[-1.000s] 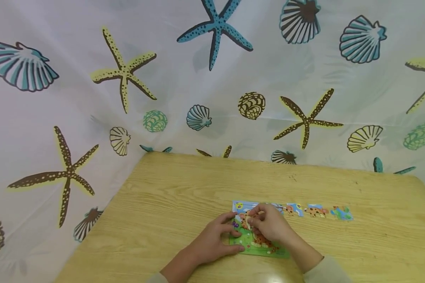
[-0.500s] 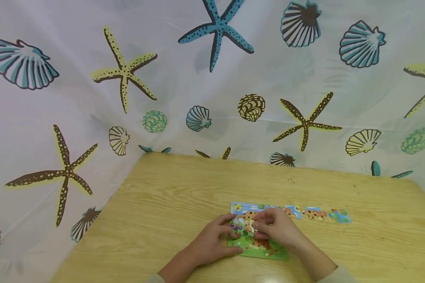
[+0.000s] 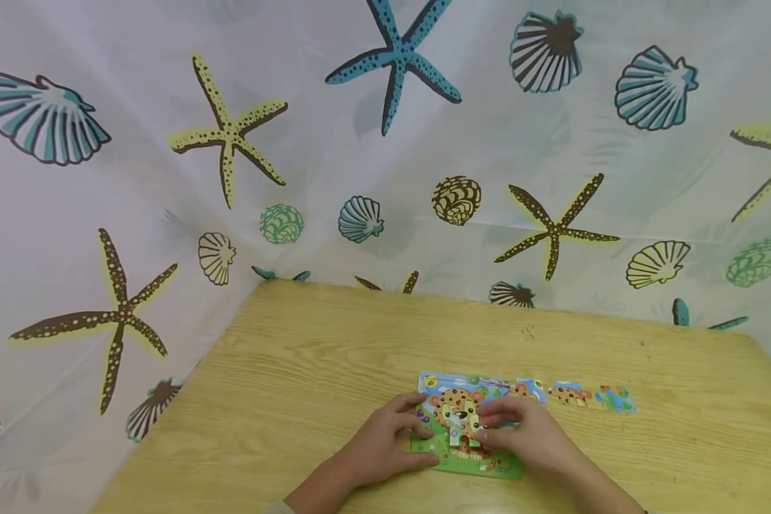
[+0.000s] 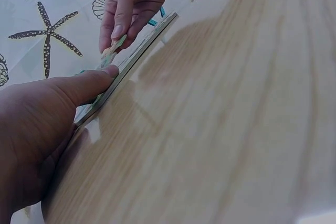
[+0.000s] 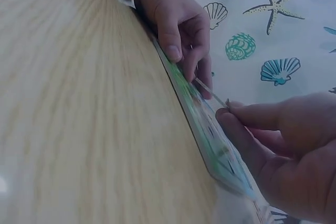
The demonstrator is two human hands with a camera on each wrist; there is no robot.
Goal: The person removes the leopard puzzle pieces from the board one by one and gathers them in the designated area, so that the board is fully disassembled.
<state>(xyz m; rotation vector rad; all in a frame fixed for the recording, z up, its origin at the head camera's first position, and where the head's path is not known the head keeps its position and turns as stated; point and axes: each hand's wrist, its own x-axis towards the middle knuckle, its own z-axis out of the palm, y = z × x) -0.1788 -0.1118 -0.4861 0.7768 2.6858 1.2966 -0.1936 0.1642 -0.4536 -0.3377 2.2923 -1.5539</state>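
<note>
A jigsaw puzzle board [image 3: 446, 462] with a spotted leopard picture lies on the table. My right hand [image 3: 523, 432] pinches a puzzle piece [image 3: 456, 434] between thumb and fingers, over the middle of the board. That piece appears tilted and thin, edge-on, in the right wrist view, slightly raised from the board. My left hand [image 3: 388, 439] rests at the board's left side, fingers spread and lightly bent, the fingertips on its surface. In the left wrist view, the left thumb [image 4: 94, 83] lies along the board's near edge. My right fingers cover part of the picture's right side.
Right of the board, loose puzzle pieces lie in a row: one with blue sky [image 3: 530, 389], a spotted one [image 3: 570, 392] and a blue-green one [image 3: 615, 398]. The wood-grain table [image 3: 308, 343] meets a curtain [image 3: 308, 143] printed with shells and starfish behind and at left.
My right hand has moved right and slightly toward me with the puzzle piece, uncovering the leopard's face. The left hand stays in nearly the same place on the board.
</note>
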